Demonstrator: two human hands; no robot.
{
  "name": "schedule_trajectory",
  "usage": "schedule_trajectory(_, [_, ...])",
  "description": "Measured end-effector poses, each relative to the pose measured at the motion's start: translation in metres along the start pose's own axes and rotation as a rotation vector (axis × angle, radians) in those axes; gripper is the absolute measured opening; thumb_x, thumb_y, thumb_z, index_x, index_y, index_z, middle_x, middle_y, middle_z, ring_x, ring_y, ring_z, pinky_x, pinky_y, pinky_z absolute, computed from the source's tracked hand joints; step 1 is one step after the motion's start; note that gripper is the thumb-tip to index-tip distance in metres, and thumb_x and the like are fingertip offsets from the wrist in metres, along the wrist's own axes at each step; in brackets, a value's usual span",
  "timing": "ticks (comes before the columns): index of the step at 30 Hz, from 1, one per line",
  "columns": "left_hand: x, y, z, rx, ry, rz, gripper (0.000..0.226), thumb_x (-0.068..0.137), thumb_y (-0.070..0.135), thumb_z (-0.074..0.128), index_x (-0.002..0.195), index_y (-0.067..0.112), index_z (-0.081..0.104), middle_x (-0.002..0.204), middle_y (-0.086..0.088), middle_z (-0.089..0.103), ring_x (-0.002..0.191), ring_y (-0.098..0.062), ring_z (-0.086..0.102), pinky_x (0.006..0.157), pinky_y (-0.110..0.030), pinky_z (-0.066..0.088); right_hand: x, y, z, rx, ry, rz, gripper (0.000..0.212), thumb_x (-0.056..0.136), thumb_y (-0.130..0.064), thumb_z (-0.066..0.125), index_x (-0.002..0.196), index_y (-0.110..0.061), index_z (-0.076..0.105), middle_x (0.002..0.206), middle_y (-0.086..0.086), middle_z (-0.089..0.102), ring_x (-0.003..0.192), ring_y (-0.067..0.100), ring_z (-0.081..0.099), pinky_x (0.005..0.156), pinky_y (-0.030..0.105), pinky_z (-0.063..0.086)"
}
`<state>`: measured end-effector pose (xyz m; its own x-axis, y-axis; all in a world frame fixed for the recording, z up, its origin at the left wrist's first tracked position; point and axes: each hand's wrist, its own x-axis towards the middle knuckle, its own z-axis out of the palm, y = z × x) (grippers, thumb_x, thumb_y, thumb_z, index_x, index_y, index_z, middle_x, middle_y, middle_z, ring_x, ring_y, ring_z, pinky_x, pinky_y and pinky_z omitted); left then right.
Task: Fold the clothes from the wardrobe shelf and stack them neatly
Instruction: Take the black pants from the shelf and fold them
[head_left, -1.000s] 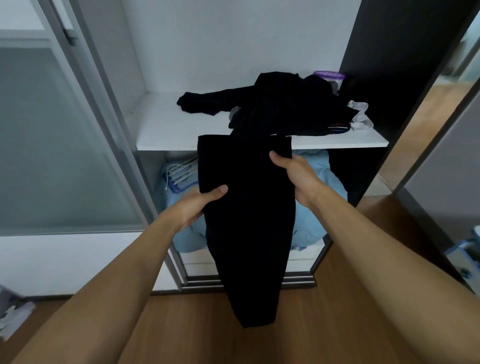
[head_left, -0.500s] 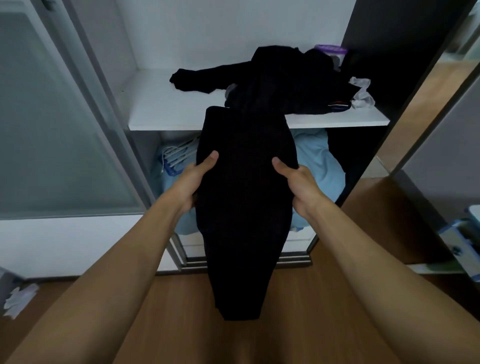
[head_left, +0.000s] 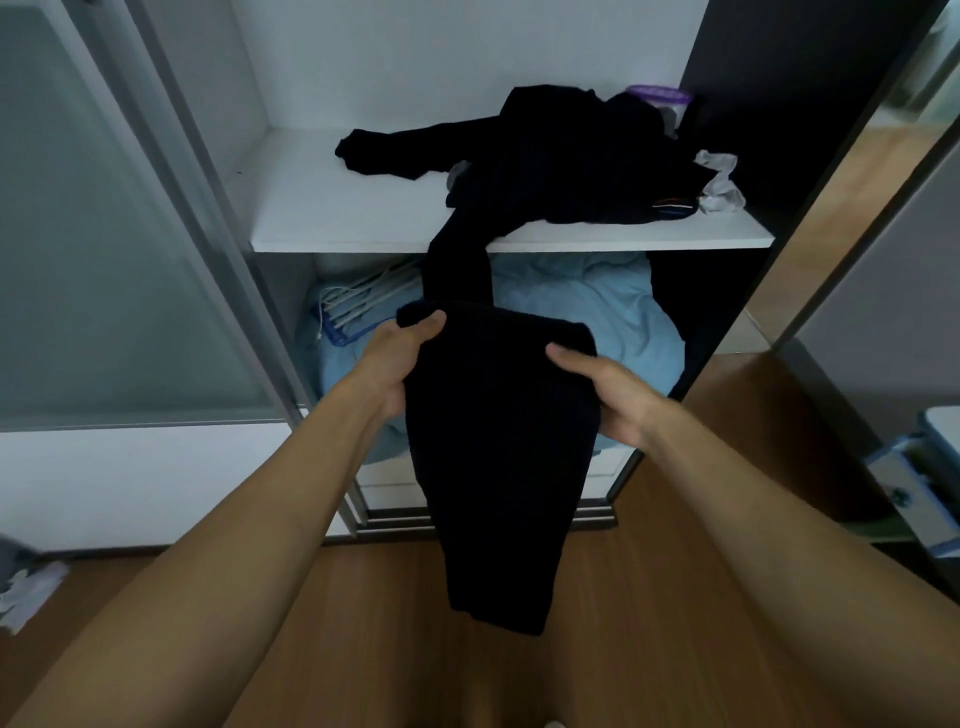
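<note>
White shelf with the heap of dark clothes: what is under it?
A crumpled light blue cloth and a bundle of white hangers at its left. The black garment being held up hides the middle, and the right corner is too dark to read.

The left part of the white shelf (head_left: 322, 208) has open room for a hand. A heap of dark clothes (head_left: 571, 166) fills the right part. Below the shelf, blue bedding (head_left: 587, 312) and white hangers (head_left: 363, 296) take up the space. A black garment (head_left: 498, 441) hangs down in front. The sliding door (head_left: 104, 260) closes off the left.
</note>
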<state>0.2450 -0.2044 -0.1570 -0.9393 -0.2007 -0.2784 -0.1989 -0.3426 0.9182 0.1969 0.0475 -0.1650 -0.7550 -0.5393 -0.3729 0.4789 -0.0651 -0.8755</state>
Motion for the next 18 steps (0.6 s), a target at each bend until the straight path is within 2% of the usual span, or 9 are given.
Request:
schedule_trajectory(3, [0.001, 0.004, -0.009, -0.039, -0.082, -0.052, 0.042, 0.082, 0.043, 0.076, 0.109, 0.011, 0.074, 0.098, -0.007, 0.077, 0.082, -0.018, 0.074, 0.063, -0.026, 0.057, 0.003, 0.005, 0.010, 0.031, 0.111, -0.069, 0.030, 0.088, -0.035, 0.074, 0.106, -0.011, 0.077, 0.112, 0.013, 0.074, 0.102, 0.026, 0.072, 0.078, 0.030, 0.059])
schedule_trajectory(5, [0.000, -0.004, -0.019, -0.004, -0.207, -0.084, 0.057, 0.075, 0.053, 0.077, 0.118, 0.016, 0.072, 0.113, -0.004, 0.074, 0.099, -0.016, 0.072, 0.079, -0.026, 0.056, 0.005, -0.001, 0.015, 0.047, 0.167, -0.082, 0.031, 0.088, -0.035, 0.073, 0.106, -0.010, 0.076, 0.107, 0.012, 0.076, 0.098, 0.026, 0.074, 0.078, 0.033, 0.060])
schedule_trajectory(7, [0.001, -0.017, -0.025, 0.054, -0.268, -0.114, 0.062, 0.075, 0.052, 0.077, 0.125, 0.017, 0.068, 0.125, -0.006, 0.070, 0.115, -0.018, 0.066, 0.096, -0.028, 0.049, 0.007, -0.010, 0.018, 0.076, 0.208, -0.043, 0.031, 0.089, -0.035, 0.073, 0.105, -0.009, 0.076, 0.102, 0.011, 0.077, 0.092, 0.026, 0.075, 0.079, 0.035, 0.061])
schedule_trajectory(8, [0.001, -0.023, -0.026, 0.087, -0.259, -0.107, 0.061, 0.076, 0.050, 0.078, 0.125, 0.015, 0.068, 0.125, -0.007, 0.069, 0.117, -0.020, 0.065, 0.097, -0.028, 0.048, 0.008, -0.014, 0.019, 0.087, 0.231, -0.004, 0.031, 0.089, -0.034, 0.072, 0.105, -0.008, 0.075, 0.099, 0.011, 0.077, 0.088, 0.025, 0.074, 0.078, 0.036, 0.061])
schedule_trajectory(12, [0.007, -0.024, -0.012, 0.251, -0.037, 0.022, 0.046, 0.082, 0.052, 0.073, 0.112, 0.017, 0.073, 0.106, -0.005, 0.076, 0.104, -0.024, 0.070, 0.083, -0.027, 0.052, 0.006, -0.026, 0.016, 0.132, 0.243, 0.098, 0.026, 0.088, -0.034, 0.072, 0.094, -0.010, 0.075, 0.086, 0.008, 0.076, 0.075, 0.023, 0.072, 0.074, 0.032, 0.060])
schedule_trajectory(14, [0.010, -0.016, 0.001, 0.291, 0.070, 0.042, 0.042, 0.087, 0.053, 0.068, 0.107, 0.016, 0.073, 0.100, -0.006, 0.077, 0.095, -0.024, 0.073, 0.079, -0.030, 0.053, 0.001, -0.023, 0.011, 0.205, 0.168, 0.056, 0.027, 0.085, -0.037, 0.074, 0.092, -0.011, 0.077, 0.091, 0.007, 0.075, 0.081, 0.021, 0.072, 0.079, 0.032, 0.058])
schedule_trajectory(15, [0.011, -0.011, 0.006, 0.293, 0.116, 0.040, 0.042, 0.088, 0.053, 0.067, 0.104, 0.014, 0.073, 0.097, -0.007, 0.077, 0.089, -0.024, 0.073, 0.076, -0.030, 0.054, -0.003, -0.019, 0.010, 0.221, 0.122, 0.031, 0.030, 0.085, -0.039, 0.074, 0.098, -0.012, 0.078, 0.097, 0.007, 0.075, 0.088, 0.021, 0.072, 0.083, 0.033, 0.057])
schedule_trajectory(18, [0.012, 0.000, 0.016, 0.245, 0.140, 0.004, 0.041, 0.090, 0.051, 0.065, 0.104, 0.013, 0.072, 0.097, -0.009, 0.077, 0.085, -0.023, 0.073, 0.073, -0.031, 0.054, -0.014, 0.007, 0.010, 0.224, 0.023, 0.021, 0.035, 0.087, -0.037, 0.074, 0.112, -0.012, 0.076, 0.111, 0.010, 0.073, 0.097, 0.023, 0.070, 0.090, 0.034, 0.056])
